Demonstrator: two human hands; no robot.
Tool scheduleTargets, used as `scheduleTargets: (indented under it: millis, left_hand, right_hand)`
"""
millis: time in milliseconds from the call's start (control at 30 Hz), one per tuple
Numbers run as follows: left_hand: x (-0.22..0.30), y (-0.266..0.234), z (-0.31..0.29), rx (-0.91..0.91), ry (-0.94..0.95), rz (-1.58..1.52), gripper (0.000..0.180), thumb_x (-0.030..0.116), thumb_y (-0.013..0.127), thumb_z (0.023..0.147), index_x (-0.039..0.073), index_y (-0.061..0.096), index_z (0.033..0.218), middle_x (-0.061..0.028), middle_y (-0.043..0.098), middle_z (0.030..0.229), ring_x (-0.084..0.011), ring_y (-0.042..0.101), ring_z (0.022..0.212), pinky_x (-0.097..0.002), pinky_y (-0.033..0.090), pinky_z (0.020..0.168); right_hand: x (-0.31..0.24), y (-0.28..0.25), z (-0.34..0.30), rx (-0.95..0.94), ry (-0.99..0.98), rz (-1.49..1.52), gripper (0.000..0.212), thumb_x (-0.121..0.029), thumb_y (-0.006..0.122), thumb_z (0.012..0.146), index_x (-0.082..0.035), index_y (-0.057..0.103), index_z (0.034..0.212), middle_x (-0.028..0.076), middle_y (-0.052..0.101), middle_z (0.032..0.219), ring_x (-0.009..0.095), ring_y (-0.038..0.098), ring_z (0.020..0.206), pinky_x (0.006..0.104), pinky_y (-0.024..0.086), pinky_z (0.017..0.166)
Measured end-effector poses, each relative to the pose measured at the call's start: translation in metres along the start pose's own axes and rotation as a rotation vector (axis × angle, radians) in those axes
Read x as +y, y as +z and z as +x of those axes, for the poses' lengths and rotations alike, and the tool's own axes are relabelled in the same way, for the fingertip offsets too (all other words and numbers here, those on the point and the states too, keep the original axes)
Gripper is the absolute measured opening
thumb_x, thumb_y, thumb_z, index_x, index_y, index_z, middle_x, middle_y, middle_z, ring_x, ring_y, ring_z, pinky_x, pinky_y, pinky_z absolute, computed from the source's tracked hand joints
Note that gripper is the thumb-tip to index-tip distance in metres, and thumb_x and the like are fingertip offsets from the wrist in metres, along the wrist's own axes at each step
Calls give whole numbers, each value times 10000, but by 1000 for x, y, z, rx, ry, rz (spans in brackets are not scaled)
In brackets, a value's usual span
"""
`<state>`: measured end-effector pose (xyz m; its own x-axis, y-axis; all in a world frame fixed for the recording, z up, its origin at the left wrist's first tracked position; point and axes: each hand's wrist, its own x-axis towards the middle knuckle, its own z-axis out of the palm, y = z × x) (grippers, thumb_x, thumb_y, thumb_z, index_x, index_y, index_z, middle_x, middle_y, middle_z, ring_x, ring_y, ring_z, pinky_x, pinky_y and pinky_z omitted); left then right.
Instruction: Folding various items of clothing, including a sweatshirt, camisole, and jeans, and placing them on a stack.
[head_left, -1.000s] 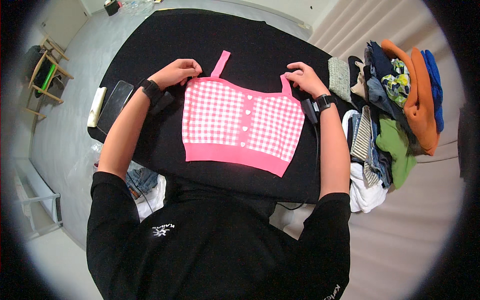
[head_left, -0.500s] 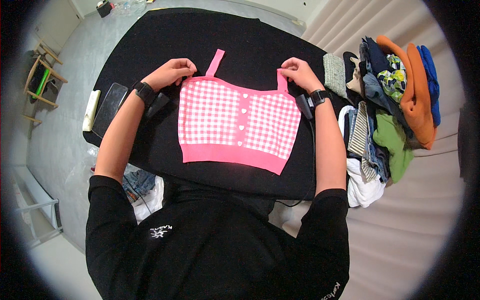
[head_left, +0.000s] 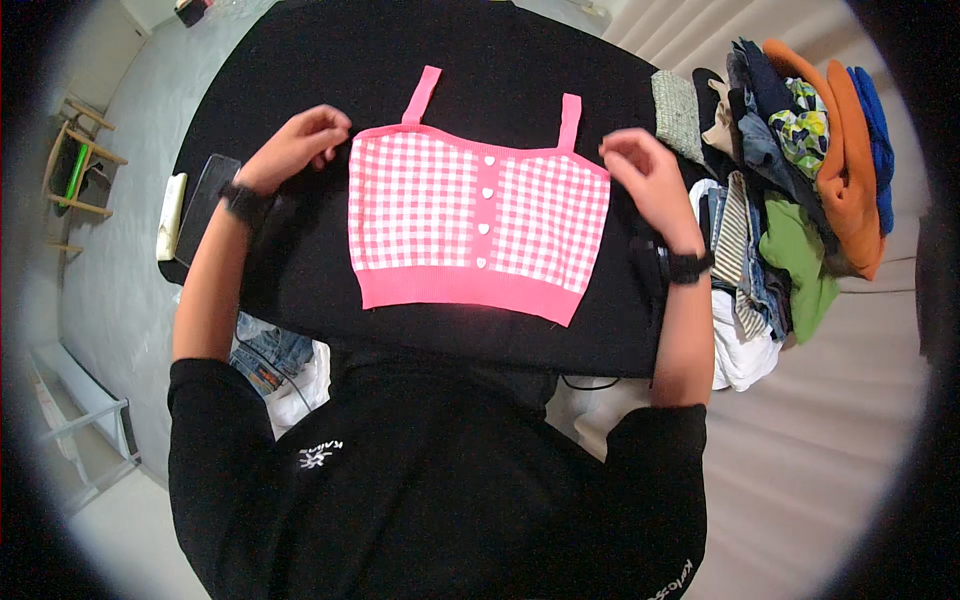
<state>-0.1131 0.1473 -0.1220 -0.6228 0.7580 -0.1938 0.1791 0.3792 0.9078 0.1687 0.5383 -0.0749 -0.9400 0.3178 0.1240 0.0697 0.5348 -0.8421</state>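
Note:
A pink and white gingham camisole top (head_left: 420,205) lies flat on the black-covered table, with a row of small white heart-shaped buttons down its front. Both pink shoulder straps point away from me. Beside its upper left corner is my left hand (head_left: 300,148), empty, with loosely curled fingers and the thumb apart. My right hand (head_left: 648,185) hovers by the upper right corner, thumb and fingers apart and nothing between them. Whether its thumb touches the fabric edge I cannot tell.
On the right are piled folded clothes, among them an orange garment (head_left: 838,190) and a green one (head_left: 795,255). A dark flat device (head_left: 208,210) and a white bar-shaped object (head_left: 171,218) lie at the table's left edge. Jeans (head_left: 268,352) sit below on the left.
Both hands have let go of the top and moved outward, away from it. The right strap, pinched before, now lies straight. The whole view has shifted slightly.

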Motion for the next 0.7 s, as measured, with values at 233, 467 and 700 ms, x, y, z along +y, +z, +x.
scheduleTargets:
  millis: [233,467,700]
  left_hand:
    - [24,37,-104,53,-35,277,391,255,670,961,59,546,1276,-37,628,1000,-94,596,776,-252,492,630]
    - [46,87,-162,-142,-110,111,617,237,776,881,54,429,1357,-103,678,939,-109,630,686,-258,503,605]
    - [46,100,-151,-102,-157,113,382,153,705,935,42,520,1251,-63,665,799,-88,604,633,-258,470,562]
  right_hand:
    - [-38,13,-113,-219,357,-49,173,-125,699,923,-29,658,1060,-24,647,836,12,535,736,184,390,616]
    - [-52,48,-162,-237,405,-117,341,-126,783,841,-21,607,1114,54,670,743,78,603,620,249,468,577]
    - [-44,66,-167,-151,335,-234,345,-157,768,834,-73,613,1130,36,644,715,153,571,533,304,433,530]
